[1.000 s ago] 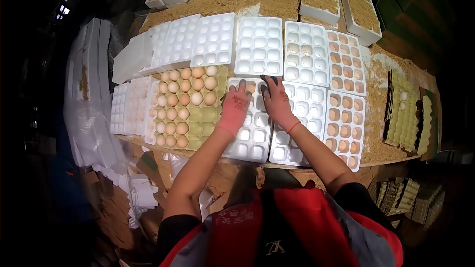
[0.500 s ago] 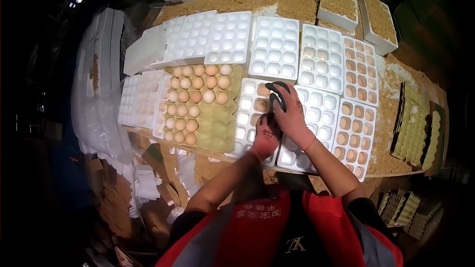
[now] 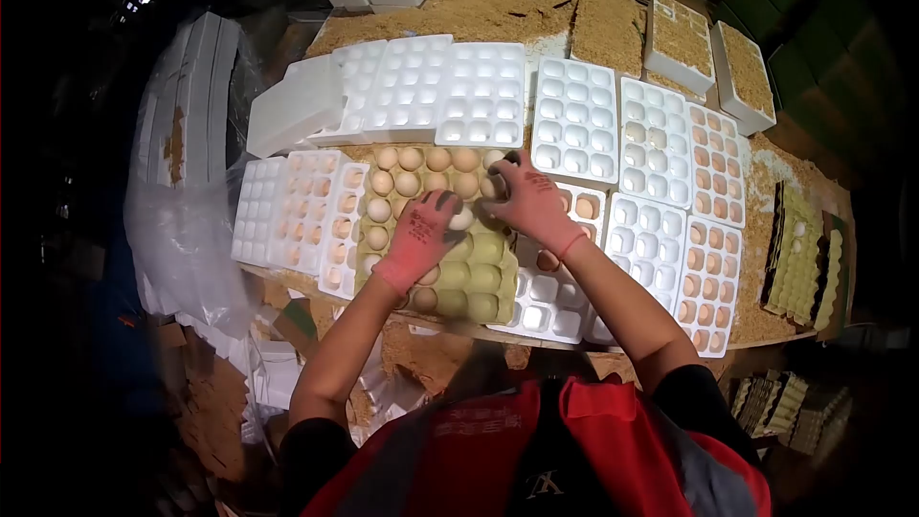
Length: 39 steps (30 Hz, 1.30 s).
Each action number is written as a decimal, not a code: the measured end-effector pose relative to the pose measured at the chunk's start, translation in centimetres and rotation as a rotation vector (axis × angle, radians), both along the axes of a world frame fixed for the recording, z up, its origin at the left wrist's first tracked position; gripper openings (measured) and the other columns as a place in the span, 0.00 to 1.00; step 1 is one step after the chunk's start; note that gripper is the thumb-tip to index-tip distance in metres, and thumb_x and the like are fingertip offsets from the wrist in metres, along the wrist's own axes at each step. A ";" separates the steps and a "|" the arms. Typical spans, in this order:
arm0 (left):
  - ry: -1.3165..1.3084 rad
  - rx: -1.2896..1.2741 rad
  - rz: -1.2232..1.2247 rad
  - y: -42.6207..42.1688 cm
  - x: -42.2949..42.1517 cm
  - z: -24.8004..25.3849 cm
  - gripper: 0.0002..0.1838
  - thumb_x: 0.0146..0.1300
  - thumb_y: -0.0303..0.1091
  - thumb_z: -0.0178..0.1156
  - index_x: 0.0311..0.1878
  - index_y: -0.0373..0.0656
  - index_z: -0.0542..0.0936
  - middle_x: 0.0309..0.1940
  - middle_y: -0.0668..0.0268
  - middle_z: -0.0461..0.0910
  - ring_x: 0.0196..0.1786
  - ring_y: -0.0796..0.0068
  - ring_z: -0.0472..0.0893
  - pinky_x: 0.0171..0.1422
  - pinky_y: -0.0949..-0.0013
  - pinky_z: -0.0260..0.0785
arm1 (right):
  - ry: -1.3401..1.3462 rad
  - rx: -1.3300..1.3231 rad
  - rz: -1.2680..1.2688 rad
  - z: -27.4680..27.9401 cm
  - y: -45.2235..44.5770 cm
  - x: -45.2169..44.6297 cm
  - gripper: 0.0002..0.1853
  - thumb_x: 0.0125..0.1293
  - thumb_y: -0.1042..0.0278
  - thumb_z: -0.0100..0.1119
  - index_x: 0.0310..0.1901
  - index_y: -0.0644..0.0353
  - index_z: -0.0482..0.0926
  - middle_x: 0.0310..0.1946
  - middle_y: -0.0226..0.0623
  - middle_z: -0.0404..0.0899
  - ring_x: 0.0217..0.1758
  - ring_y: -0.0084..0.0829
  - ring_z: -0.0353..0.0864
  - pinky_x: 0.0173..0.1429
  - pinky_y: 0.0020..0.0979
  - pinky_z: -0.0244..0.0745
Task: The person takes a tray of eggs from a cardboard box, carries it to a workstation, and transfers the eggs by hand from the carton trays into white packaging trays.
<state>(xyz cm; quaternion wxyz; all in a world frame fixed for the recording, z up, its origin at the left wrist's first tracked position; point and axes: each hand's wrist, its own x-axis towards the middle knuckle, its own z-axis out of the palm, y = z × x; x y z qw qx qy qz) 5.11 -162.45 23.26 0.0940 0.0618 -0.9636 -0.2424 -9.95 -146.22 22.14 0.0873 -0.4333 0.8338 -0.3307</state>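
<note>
A yellow-green pulp egg tray (image 3: 483, 276) holds several eggs (image 3: 437, 159), while its lower right pockets are bare. Over the middle of the tray, my gloved left hand (image 3: 419, 237) has its fingers curled against a pale egg (image 3: 461, 218). My gloved right hand (image 3: 526, 196) is at the tray's upper right edge, its dark fingertips closed round an egg (image 3: 492, 186). Under my right wrist, a white foam tray (image 3: 553, 319) shows a few brown eggs (image 3: 548, 260) in its pockets. My hands hide part of both trays.
Foam trays with bare pockets (image 3: 576, 115) line the back. Foam trays with eggs stand at the right (image 3: 708, 273) and left (image 3: 311, 201). Sawdust-filled boxes (image 3: 680, 38) sit at the back right, and stacked pulp trays (image 3: 796, 249) lie at the right edge.
Both hands have moved left from the foam tray to the pulp egg tray and are now at its eggs. The view has shifted, so the trays appear further right and lower.
</note>
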 end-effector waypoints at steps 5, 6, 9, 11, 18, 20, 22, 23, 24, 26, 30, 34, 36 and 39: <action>0.047 0.952 0.015 -2.4 -1.5 0.6 0.14 0.67 0.34 0.65 0.53 0.45 0.76 0.40 0.70 0.76 0.40 0.79 0.77 0.41 0.77 0.72 | -0.100 -0.032 -0.121 -1.0 -0.9 -0.6 0.26 0.52 0.60 0.71 0.51 0.61 0.74 0.40 0.48 0.81 0.44 0.46 0.83 0.46 0.41 0.79; -0.068 0.866 0.106 -2.5 -2.8 0.2 0.15 0.66 0.37 0.65 0.52 0.43 0.77 0.41 0.67 0.79 0.39 0.75 0.79 0.42 0.73 0.74 | -0.393 -0.165 -0.265 0.0 0.5 -1.5 0.24 0.51 0.60 0.72 0.48 0.61 0.76 0.37 0.44 0.83 0.43 0.43 0.84 0.46 0.40 0.79; 0.092 -0.294 -0.114 -2.9 -5.3 -3.0 0.16 0.60 0.35 0.65 0.51 0.43 0.79 0.45 0.59 0.81 0.41 0.60 0.83 0.46 0.60 0.76 | -0.511 -0.201 -0.517 -4.9 3.2 -3.6 0.22 0.52 0.59 0.72 0.46 0.61 0.78 0.39 0.46 0.84 0.46 0.45 0.84 0.50 0.40 0.78; -0.033 -0.335 -0.176 -3.0 -6.1 -2.5 0.18 0.57 0.35 0.66 0.51 0.43 0.79 0.46 0.57 0.80 0.46 0.54 0.81 0.49 0.55 0.74 | -0.314 -0.047 -0.382 -7.2 2.8 -2.9 0.22 0.57 0.59 0.68 0.51 0.61 0.79 0.39 0.47 0.84 0.48 0.48 0.83 0.55 0.42 0.77; -0.249 1.033 0.282 1.0 -3.6 3.6 0.19 0.62 0.37 0.69 0.54 0.40 0.78 0.34 0.71 0.79 0.33 0.81 0.75 0.36 0.75 0.70 | -0.312 -0.361 -0.342 -11.6 3.6 3.3 0.24 0.66 0.77 0.49 0.65 0.62 0.67 0.58 0.53 0.72 0.64 0.56 0.68 0.68 0.48 0.65; -0.285 0.864 0.164 4.8 -2.8 3.9 0.20 0.65 0.36 0.67 0.57 0.40 0.78 0.39 0.70 0.79 0.35 0.82 0.75 0.36 0.77 0.70 | -0.134 -0.276 -0.297 -12.7 4.6 3.8 0.27 0.63 0.78 0.51 0.66 0.62 0.67 0.58 0.54 0.71 0.65 0.55 0.67 0.69 0.48 0.64; -0.200 0.168 -0.166 8.8 -2.9 1.2 0.18 0.61 0.35 0.66 0.53 0.42 0.80 0.46 0.59 0.81 0.46 0.68 0.80 0.51 0.65 0.73 | -0.167 -0.344 -0.343 -10.8 6.6 3.2 0.27 0.62 0.77 0.53 0.66 0.62 0.67 0.58 0.53 0.71 0.66 0.55 0.67 0.70 0.48 0.63; -0.243 -0.259 -0.334 10.5 -3.5 0.2 0.17 0.62 0.34 0.63 0.53 0.40 0.79 0.49 0.59 0.78 0.52 0.66 0.78 0.54 0.62 0.72 | -0.188 -0.373 -0.366 -10.0 8.2 3.0 0.27 0.62 0.77 0.53 0.66 0.62 0.67 0.59 0.53 0.71 0.66 0.55 0.67 0.70 0.48 0.63; -0.353 -0.490 -0.414 11.6 -4.6 -1.9 0.17 0.60 0.34 0.62 0.52 0.40 0.79 0.49 0.57 0.78 0.53 0.63 0.77 0.55 0.61 0.71 | -0.227 -0.362 -0.413 -9.7 9.9 2.5 0.27 0.62 0.75 0.55 0.65 0.62 0.68 0.60 0.53 0.70 0.66 0.56 0.67 0.71 0.47 0.64; -0.571 -0.957 -0.573 13.6 -6.5 -4.8 0.16 0.58 0.34 0.60 0.50 0.41 0.79 0.49 0.54 0.77 0.56 0.56 0.76 0.59 0.58 0.68 | -0.312 -0.352 -0.506 -9.7 12.8 2.0 0.25 0.64 0.74 0.56 0.64 0.61 0.71 0.60 0.55 0.70 0.64 0.56 0.70 0.70 0.46 0.66; -0.455 -0.525 -0.399 16.9 -5.3 -1.7 0.22 0.61 0.32 0.55 0.60 0.41 0.75 0.54 0.53 0.74 0.52 0.57 0.74 0.55 0.57 0.68 | -0.376 -0.405 -0.422 -5.9 16.4 0.9 0.20 0.66 0.74 0.55 0.60 0.62 0.75 0.60 0.52 0.72 0.62 0.53 0.74 0.67 0.42 0.70; -0.221 -0.450 -0.267 20.4 0.4 -10.1 0.23 0.65 0.38 0.56 0.61 0.39 0.74 0.59 0.49 0.72 0.62 0.49 0.72 0.63 0.49 0.66 | -0.374 -0.448 -0.345 -3.7 16.5 1.8 0.18 0.66 0.76 0.54 0.58 0.61 0.77 0.55 0.48 0.75 0.58 0.50 0.76 0.62 0.39 0.73; -0.170 -0.367 -0.228 20.9 1.9 -8.7 0.22 0.66 0.39 0.56 0.59 0.39 0.76 0.59 0.48 0.72 0.63 0.47 0.72 0.65 0.46 0.65 | -0.387 -0.444 -0.261 -1.4 15.3 1.9 0.18 0.65 0.75 0.55 0.57 0.61 0.77 0.55 0.48 0.75 0.57 0.51 0.76 0.61 0.40 0.73; -0.077 -0.095 -0.161 19.4 4.5 -2.6 0.18 0.62 0.39 0.62 0.54 0.43 0.79 0.51 0.48 0.77 0.57 0.44 0.76 0.64 0.48 0.67 | -0.144 -0.339 -0.089 -2.0 8.9 0.9 0.23 0.63 0.72 0.59 0.61 0.57 0.74 0.59 0.48 0.74 0.63 0.51 0.72 0.66 0.44 0.68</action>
